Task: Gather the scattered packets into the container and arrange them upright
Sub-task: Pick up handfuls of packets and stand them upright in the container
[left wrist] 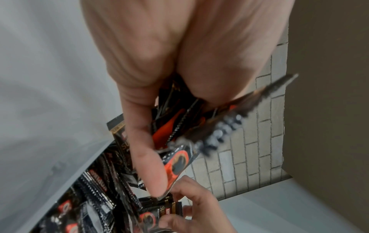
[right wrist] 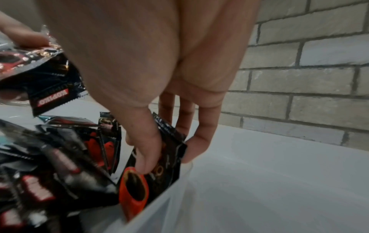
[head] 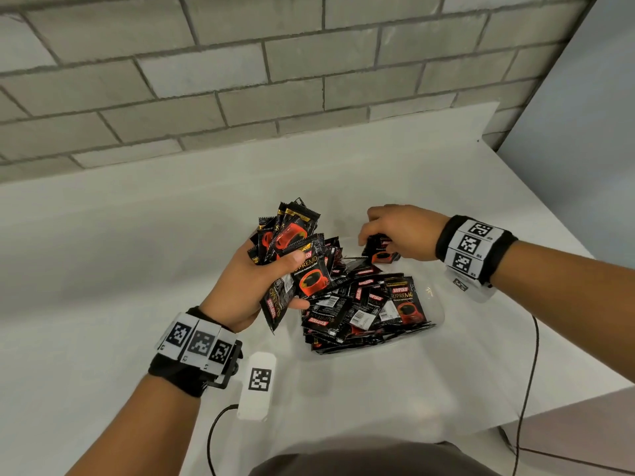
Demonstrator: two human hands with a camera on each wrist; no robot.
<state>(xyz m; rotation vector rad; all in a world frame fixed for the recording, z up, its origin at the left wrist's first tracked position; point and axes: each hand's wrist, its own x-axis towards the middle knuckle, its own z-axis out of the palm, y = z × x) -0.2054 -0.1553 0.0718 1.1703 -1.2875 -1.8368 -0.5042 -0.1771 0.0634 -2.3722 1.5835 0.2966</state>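
Observation:
Black and red coffee packets fill a clear plastic container (head: 436, 314) on the white table; a heap of packets (head: 360, 304) lies flat and jumbled inside it. My left hand (head: 254, 280) grips a fanned bunch of packets (head: 292, 235) held above the container's left side, thumb pressed on the front one (left wrist: 175, 167). My right hand (head: 395, 235) pinches a single packet (head: 381, 250) at the far end of the container. In the right wrist view thumb and fingers (right wrist: 147, 151) hold that packet (right wrist: 155, 173) upright against the clear wall.
A grey brick wall (head: 240, 80) runs behind the white table (head: 103, 252). The table's right edge (head: 584, 400) drops off beside a thin black cable (head: 529, 372). White tags with black markers hang from both wrists.

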